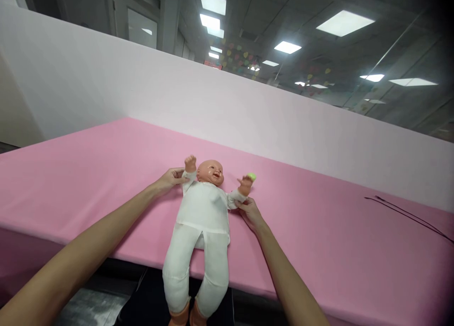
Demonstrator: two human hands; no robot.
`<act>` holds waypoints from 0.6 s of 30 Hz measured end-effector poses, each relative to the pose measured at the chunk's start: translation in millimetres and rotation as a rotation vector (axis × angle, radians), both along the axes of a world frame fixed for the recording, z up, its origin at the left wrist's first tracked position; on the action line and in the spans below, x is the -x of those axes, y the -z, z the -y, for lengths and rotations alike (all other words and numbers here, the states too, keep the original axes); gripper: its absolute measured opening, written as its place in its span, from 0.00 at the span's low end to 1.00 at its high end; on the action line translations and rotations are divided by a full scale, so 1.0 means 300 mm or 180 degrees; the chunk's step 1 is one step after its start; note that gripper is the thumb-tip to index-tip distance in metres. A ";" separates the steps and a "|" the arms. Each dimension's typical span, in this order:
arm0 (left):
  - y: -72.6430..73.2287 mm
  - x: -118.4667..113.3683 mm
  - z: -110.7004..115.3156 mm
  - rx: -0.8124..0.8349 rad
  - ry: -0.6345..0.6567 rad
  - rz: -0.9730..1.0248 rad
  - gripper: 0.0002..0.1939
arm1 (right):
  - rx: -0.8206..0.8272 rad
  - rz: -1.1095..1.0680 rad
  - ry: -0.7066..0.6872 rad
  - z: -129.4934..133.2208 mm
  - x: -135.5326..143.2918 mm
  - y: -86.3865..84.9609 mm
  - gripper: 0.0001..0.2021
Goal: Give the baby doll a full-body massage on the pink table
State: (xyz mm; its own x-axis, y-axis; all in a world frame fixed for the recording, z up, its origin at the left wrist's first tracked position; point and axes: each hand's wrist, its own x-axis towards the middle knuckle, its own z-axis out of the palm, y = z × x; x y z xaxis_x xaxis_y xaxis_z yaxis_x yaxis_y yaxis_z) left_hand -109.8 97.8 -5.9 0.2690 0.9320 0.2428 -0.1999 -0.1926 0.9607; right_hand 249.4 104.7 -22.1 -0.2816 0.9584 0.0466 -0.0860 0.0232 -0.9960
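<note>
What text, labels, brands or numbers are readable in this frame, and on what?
None readable.
Doll: white outfit is plain, no print or tag showing.
Pink table cover and white partition: blank.
Coloured decorations near the ceiling: too small and blurred to tell if they carry any writing.

The scene is lit from above by rectangular ceiling panels [344,22], which are blown out to pure white. The pink table cover [106,174] is evenly and brightly lit, with only faint, soft shadows cast. Straight lines are bent by wide-angle distortion, the corners are darkened, and slight softness is seen throughout.
</note>
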 end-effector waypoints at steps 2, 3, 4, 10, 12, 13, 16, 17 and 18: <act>0.014 -0.014 -0.005 0.0131 -0.0283 0.0096 0.21 | 0.0106 -0.0051 0.0136 -0.003 0.001 -0.002 0.21; 0.022 -0.020 -0.008 0.0215 -0.0419 0.0080 0.22 | 0.0122 -0.0030 0.0177 -0.005 0.000 -0.003 0.22; 0.030 -0.024 -0.011 0.0295 -0.0536 0.0024 0.23 | 0.0128 -0.0001 0.0193 -0.007 0.000 -0.004 0.22; 0.039 -0.011 -0.018 0.0288 -0.0395 -0.0079 0.22 | 0.0065 0.0229 -0.0146 -0.003 -0.008 0.000 0.20; 0.028 0.003 -0.017 0.0150 -0.0135 -0.0055 0.20 | -0.0094 0.0295 -0.0344 0.000 -0.012 0.002 0.18; 0.023 0.010 -0.016 0.0087 -0.0005 -0.0039 0.19 | -0.0186 0.0311 -0.0472 0.001 -0.013 0.002 0.16; 0.012 0.028 -0.019 -0.0135 0.0455 -0.0181 0.12 | -0.0324 0.0303 -0.0775 0.004 -0.014 -0.002 0.09; 0.011 0.033 -0.020 -0.0218 0.0595 -0.0280 0.09 | -0.0313 0.0299 -0.0793 0.005 -0.014 -0.004 0.07; 0.012 0.036 -0.020 -0.0281 0.0696 -0.0374 0.07 | -0.0296 0.0297 -0.0784 0.006 -0.013 -0.006 0.07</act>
State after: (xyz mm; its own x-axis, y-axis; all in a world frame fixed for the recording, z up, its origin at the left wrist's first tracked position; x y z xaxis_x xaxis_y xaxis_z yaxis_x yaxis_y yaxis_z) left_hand -120.6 103.9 -9.3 0.4928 0.8252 0.2759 -0.1341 -0.2412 0.9612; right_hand 253.2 102.9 -20.5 -0.5128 0.8533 0.0941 -0.0082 0.1047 -0.9945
